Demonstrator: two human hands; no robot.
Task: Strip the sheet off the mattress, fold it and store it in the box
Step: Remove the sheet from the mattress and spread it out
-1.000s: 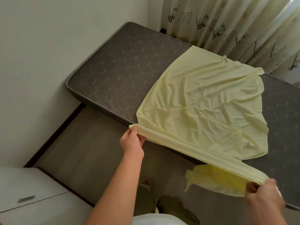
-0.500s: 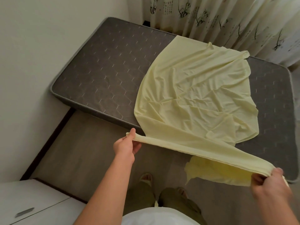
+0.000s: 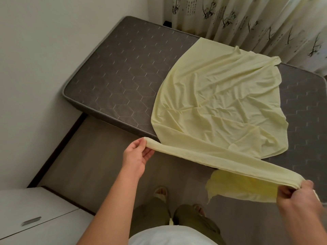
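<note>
My left hand (image 3: pixel 136 156), at 7 o'clock, pinches one end of the folded edge of the pale yellow, wrinkled fabric sheet (image 3: pixel 221 103). My right hand (image 3: pixel 297 197), at 4 o'clock, grips the other end, with the edge taut between them. The rest lies spread toward 2 o'clock on the dark grey quilted mattress (image 3: pixel 115 76), and a flap hangs off the near side.

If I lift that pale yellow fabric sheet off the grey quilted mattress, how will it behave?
Probably floppy: the pale yellow fabric sheet lies wrinkled, and a flap droops under the edge stretched between left hand and right hand. Likely light: fingertip pinches hold it taut.
</note>
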